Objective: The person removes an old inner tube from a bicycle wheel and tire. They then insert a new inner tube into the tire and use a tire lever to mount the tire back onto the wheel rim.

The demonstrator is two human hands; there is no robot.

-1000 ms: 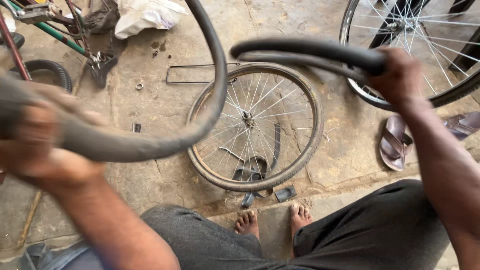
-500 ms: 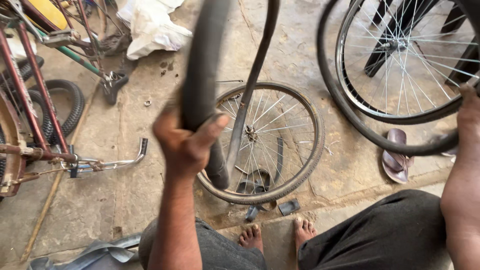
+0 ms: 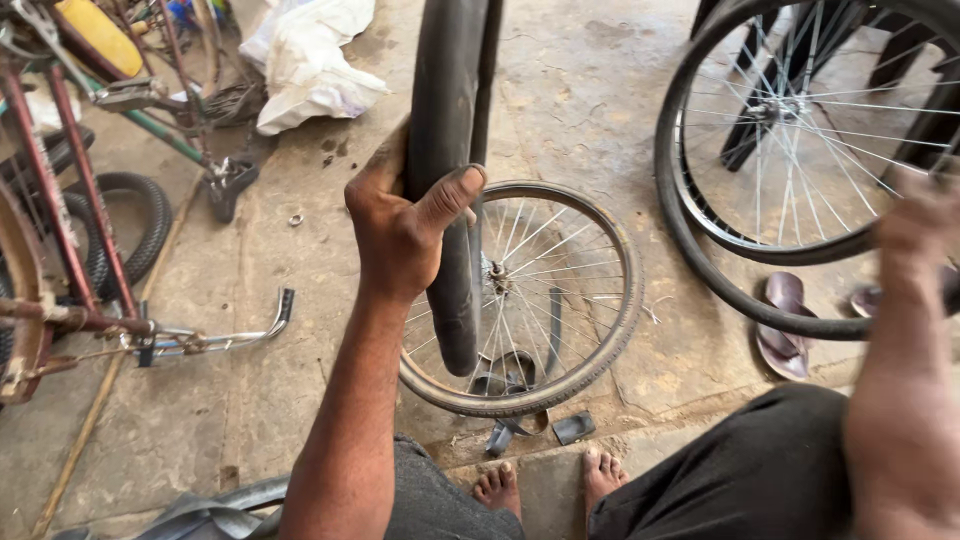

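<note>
- A black bicycle tyre (image 3: 450, 150) hangs upright in the middle of the view, running from the top edge down in front of a bare wheel rim; its loop swings right as a long dark arc (image 3: 700, 260).
- The left hand (image 3: 405, 225) is wrapped around the upright part of the tyre, thumb pressed across its front.
- The right hand (image 3: 915, 225) is blurred at the right edge, up against the far arc of the tyre; how its fingers are set I cannot tell.
- The spoked wheel rim (image 3: 585, 340) lies flat on the concrete floor (image 3: 560, 110) just behind the tyre, partly hidden by it.
- Dark rubber scraps (image 3: 573, 428) lie at the rim's near edge, close to the person's bare feet (image 3: 555, 480).
- A second spoked wheel (image 3: 790, 120) stands at the upper right, behind the tyre's arc.
- A sandal (image 3: 785, 320) lies on the floor below that wheel.
- A red bicycle frame (image 3: 60, 230) fills the left side, its metal stand (image 3: 225, 335) reaching toward the rim.
- Another tyre (image 3: 150, 215) lies behind the frame.
- A white crumpled bag (image 3: 310, 60) sits at the upper left.
</note>
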